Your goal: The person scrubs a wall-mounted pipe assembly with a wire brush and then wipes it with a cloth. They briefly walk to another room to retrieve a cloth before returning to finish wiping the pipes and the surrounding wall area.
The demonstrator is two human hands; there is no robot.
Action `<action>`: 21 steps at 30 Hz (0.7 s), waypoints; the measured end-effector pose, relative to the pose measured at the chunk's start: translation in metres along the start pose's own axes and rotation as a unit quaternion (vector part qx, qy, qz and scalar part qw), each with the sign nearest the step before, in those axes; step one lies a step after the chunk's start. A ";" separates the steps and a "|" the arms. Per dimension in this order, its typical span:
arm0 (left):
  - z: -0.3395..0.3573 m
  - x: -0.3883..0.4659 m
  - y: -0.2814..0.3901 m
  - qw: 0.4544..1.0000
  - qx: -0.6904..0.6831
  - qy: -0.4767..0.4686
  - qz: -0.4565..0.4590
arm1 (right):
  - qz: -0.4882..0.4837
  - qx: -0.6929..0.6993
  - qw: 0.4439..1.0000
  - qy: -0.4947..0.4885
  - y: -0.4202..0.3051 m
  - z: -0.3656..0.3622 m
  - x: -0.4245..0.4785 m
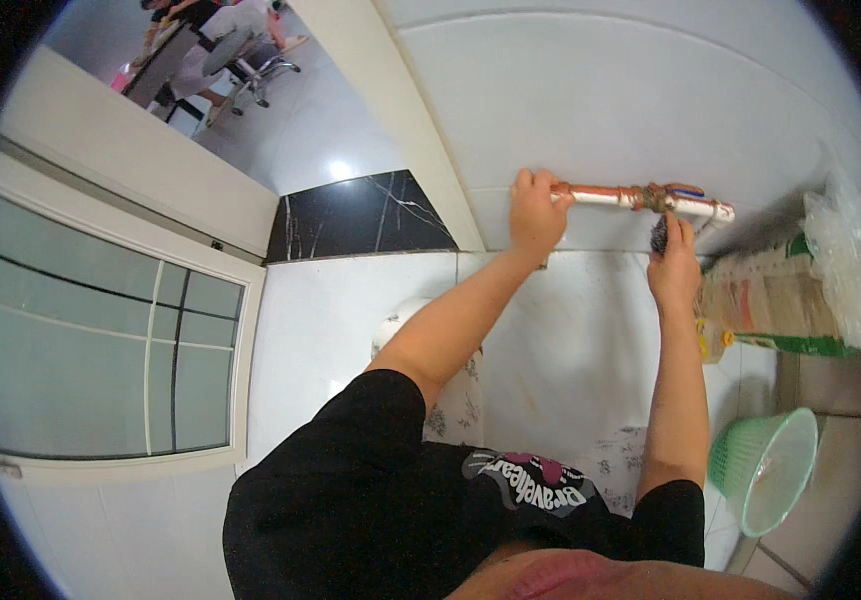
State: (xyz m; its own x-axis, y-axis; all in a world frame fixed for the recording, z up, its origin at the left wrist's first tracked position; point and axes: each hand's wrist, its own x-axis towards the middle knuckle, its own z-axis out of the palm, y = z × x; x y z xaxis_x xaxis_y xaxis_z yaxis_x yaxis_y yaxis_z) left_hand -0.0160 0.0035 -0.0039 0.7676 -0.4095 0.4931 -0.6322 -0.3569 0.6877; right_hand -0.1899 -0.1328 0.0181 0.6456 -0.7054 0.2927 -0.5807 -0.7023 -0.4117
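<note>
A white pipe [603, 196] with reddish-brown stains runs along the tiled wall in front of me. My left hand [539, 214] is closed around its left end. Farther right on the pipe sits a discoloured metal valve [654, 198] with a lever handle [682, 190], partly blue and partly reddish brown. My right hand [674, 259] grips a dark scouring pad [658, 234], probably steel wool, just below the valve. Whether the pad touches the metal is hard to tell. At the right, the pipe meets a white elbow [722, 214].
Right of my right arm are a large plastic-wrapped package [768, 292], a small yellow-capped bottle [714, 339] and a green plastic basket [745, 465]. A glazed door [100, 322] stands at left. Beyond the black stone threshold [355, 214], people sit by an office chair [254, 79].
</note>
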 end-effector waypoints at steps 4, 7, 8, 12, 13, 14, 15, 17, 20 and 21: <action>0.016 0.005 -0.012 0.999 -0.006 -0.005 0.038 | 0.028 0.002 0.998 0.050 0.012 0.008 0.002; 0.014 0.004 -0.023 0.998 -0.009 -0.018 0.057 | 0.061 0.052 0.993 0.090 0.000 0.003 0.011; 0.011 0.004 -0.010 0.999 0.015 -0.034 0.006 | 0.060 0.049 0.993 0.094 0.002 0.005 0.015; 0.004 0.006 -0.010 0.998 0.022 -0.027 0.048 | 0.051 0.028 0.996 0.063 0.000 0.009 0.025; 0.003 0.006 -0.007 0.998 0.024 -0.035 0.042 | 0.025 0.011 0.997 0.075 0.001 0.011 0.025; 0.005 0.005 -0.006 0.998 0.039 -0.042 0.029 | 0.019 -0.001 0.998 0.067 0.003 0.009 0.023; 0.004 0.005 -0.008 0.998 0.034 -0.036 0.039 | 0.008 -0.010 0.998 0.058 0.001 0.006 0.021; 0.003 0.004 -0.012 0.998 0.024 -0.022 0.056 | -0.004 -0.016 0.998 0.060 0.002 0.008 0.014; 0.002 0.006 -0.011 0.998 0.030 -0.043 0.025 | -0.002 -0.024 1.000 0.019 0.015 0.019 -0.003; 0.001 0.005 -0.009 0.998 0.020 -0.049 0.025 | 0.004 -0.024 1.000 -0.002 0.023 0.026 -0.012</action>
State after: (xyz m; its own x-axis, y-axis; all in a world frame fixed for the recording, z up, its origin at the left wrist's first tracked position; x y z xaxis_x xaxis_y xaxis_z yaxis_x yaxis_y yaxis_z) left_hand -0.0068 0.0042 -0.0083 0.7219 -0.5068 0.4712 -0.6752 -0.3669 0.6398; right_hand -0.1977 -0.1383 -0.0175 0.6429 -0.7106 0.2859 -0.6092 -0.7006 -0.3714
